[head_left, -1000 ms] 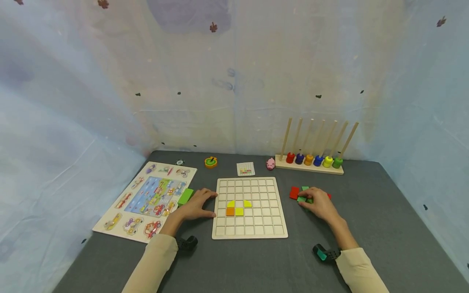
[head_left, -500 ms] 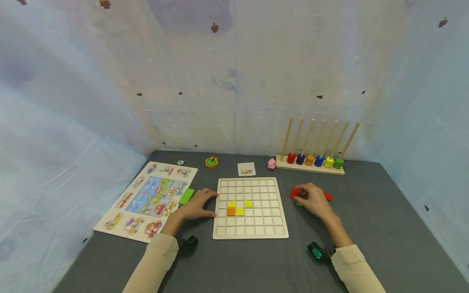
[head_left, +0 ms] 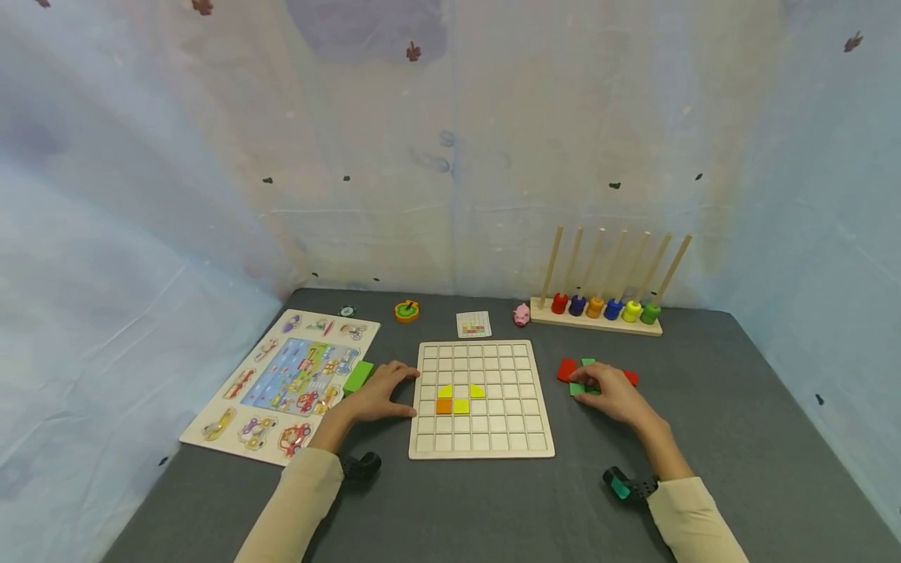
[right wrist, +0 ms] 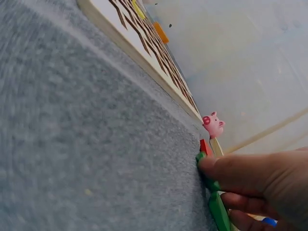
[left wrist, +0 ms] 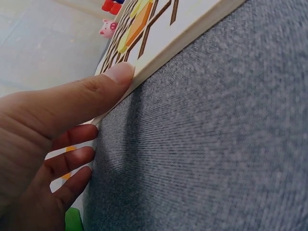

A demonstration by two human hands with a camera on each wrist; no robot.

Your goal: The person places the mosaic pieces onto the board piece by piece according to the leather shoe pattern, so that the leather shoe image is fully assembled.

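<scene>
A wooden grid board (head_left: pixel 517 446) lies in the middle of the table in the head view. Two yellow quarter-round tiles, a yellow square tile (head_left: pixel 461 407) and an orange square tile (head_left: pixel 444 407) sit in its cells. My left hand (head_left: pixel 378 395) rests at the board's left edge; its thumb touches the rim in the left wrist view, fingers loosely bent. Right of the board, my right hand (head_left: pixel 614 392) pinches a green tile (head_left: pixel 576 389) among other green tiles. A red tile (head_left: pixel 566 369) lies just left of the fingers, another red tile (head_left: pixel 630 378) behind the hand, which partly hides the pile.
A vehicle picture puzzle (head_left: pixel 211 391) lies at left, with a green block (head_left: pixel 359 377) beside it. Along the back are a small pattern card (head_left: pixel 473 324), a pink pig (head_left: pixel 521 315), a round green-orange toy (head_left: pixel 407 311) and a peg stand (head_left: pixel 598 322) with coloured beads.
My right hand shifted left and up over the red and green tiles, then came back down and right onto the green ones. The left hand stays in place.
</scene>
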